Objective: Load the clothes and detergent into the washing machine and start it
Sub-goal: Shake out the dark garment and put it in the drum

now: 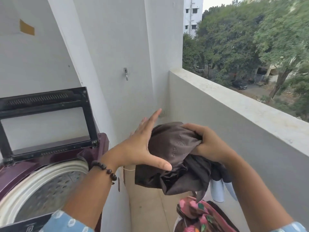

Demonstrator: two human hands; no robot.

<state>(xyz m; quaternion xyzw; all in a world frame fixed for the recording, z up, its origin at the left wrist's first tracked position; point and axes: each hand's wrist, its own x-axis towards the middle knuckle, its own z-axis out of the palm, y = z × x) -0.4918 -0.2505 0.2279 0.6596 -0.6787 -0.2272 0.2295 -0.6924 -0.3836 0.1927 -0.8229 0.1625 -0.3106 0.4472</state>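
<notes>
Outdoors, on a narrow balcony with white walls and a grey parapet at 3 o'clock, the right hand clenches a bundle of dark brown clothes mid-air. Beside it the left hand is spread flat against the cloth. At 8 o'clock the washing machine stands lid up, above a beige tiled floor.

Tiled balcony floor under floral laundry pile.
</notes>
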